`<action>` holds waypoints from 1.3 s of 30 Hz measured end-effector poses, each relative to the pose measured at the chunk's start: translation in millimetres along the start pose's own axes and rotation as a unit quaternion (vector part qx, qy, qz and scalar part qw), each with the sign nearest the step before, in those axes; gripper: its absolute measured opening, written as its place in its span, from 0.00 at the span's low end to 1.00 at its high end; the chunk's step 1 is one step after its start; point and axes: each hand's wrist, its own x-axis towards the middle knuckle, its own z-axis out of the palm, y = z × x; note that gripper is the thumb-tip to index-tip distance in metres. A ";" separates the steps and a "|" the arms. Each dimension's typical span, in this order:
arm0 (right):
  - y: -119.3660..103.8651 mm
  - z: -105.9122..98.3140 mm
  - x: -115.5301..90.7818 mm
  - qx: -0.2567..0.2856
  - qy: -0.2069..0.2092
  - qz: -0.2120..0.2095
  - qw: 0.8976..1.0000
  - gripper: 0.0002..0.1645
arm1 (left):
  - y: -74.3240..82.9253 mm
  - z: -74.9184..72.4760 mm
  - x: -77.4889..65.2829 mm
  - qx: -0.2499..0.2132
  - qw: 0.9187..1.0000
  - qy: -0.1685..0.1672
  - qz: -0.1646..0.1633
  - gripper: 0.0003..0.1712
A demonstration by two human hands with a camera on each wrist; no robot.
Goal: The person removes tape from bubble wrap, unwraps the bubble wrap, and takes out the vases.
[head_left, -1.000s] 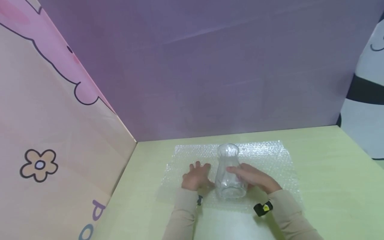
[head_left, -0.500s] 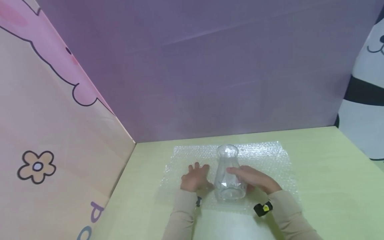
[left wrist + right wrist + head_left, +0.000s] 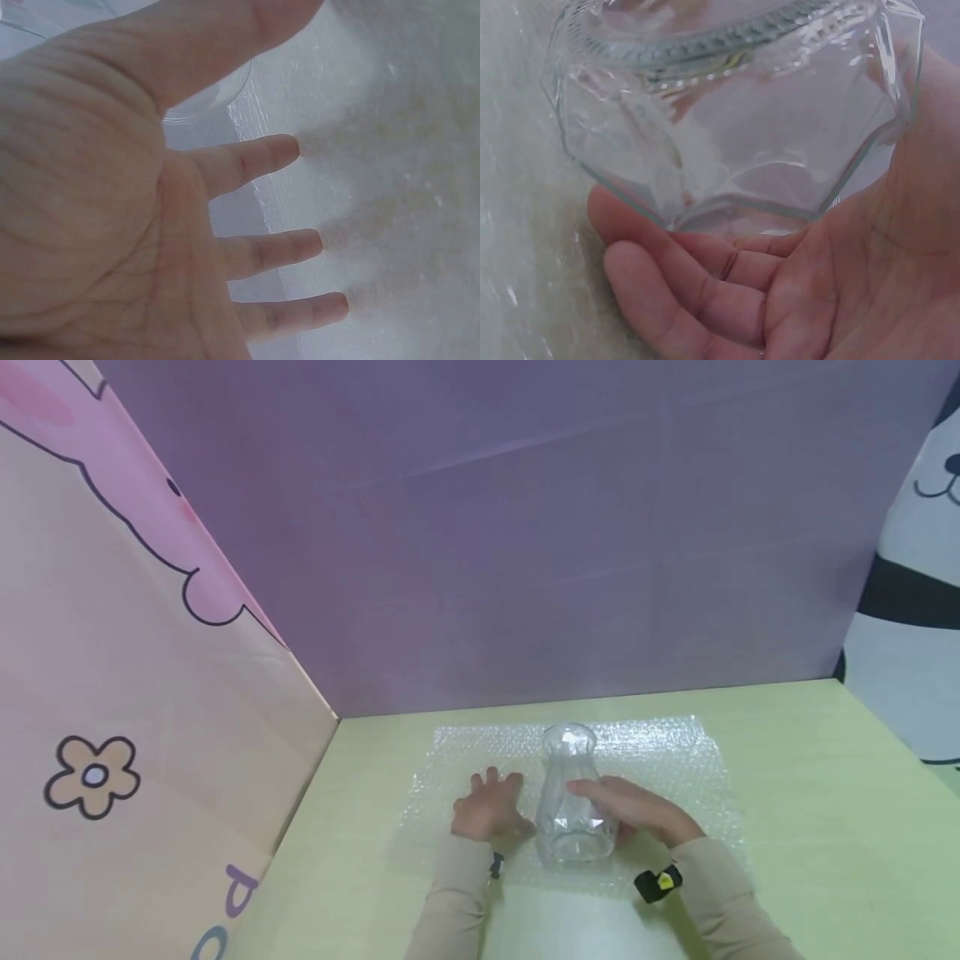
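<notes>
A clear glass vase with a narrow neck and flared mouth lies on a sheet of bubble wrap, its mouth toward the back wall. My right hand grips its right side, thumb on top. In the right wrist view the faceted glass base shows, with curled fingers beneath it. My left hand is spread, fingers straight, on the bubble wrap to the left of the vase. The left wrist view shows those fingertips on the wrap, with part of the glass behind the thumb.
The pale yellow-green table extends on both sides of the wrap. A purple wall stands along the back edge, and a printed panel rises at the left. A panda print is at the right.
</notes>
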 end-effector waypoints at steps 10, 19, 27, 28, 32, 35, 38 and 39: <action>1.0 0.0 1.6 0.014 -0.005 -0.006 1.000 0.48 | -0.3 0.8 0.6 0.010 1.000 0.008 0.003 0.47; 2.1 -0.7 3.1 0.026 -0.010 -0.026 0.999 0.46 | 2.2 -3.5 -4.0 0.003 1.000 0.011 0.005 0.46; 2.8 -1.0 2.3 0.025 -0.012 -0.040 0.999 0.44 | 0.7 -3.0 -3.8 0.002 1.000 0.010 0.009 0.47; 2.6 -0.7 2.1 0.026 -0.012 -0.040 0.999 0.44 | 0.4 -2.7 -3.5 0.001 1.000 0.010 0.010 0.47; 2.8 -0.3 1.4 0.023 -0.010 -0.039 0.999 0.44 | -0.6 -1.8 -2.8 0.007 1.000 0.010 0.010 0.47; 2.9 -0.9 1.2 0.019 -0.005 -0.038 0.999 0.45 | -1.0 -1.3 -1.7 0.011 1.000 0.010 0.009 0.47; 3.7 -2.0 1.6 0.016 -0.002 -0.039 0.999 0.45 | -1.1 0.3 -1.2 0.008 1.000 0.009 0.008 0.47; 4.2 -2.5 1.9 0.015 -0.001 -0.038 0.999 0.46 | -1.2 1.3 -0.7 0.007 1.000 0.009 0.008 0.47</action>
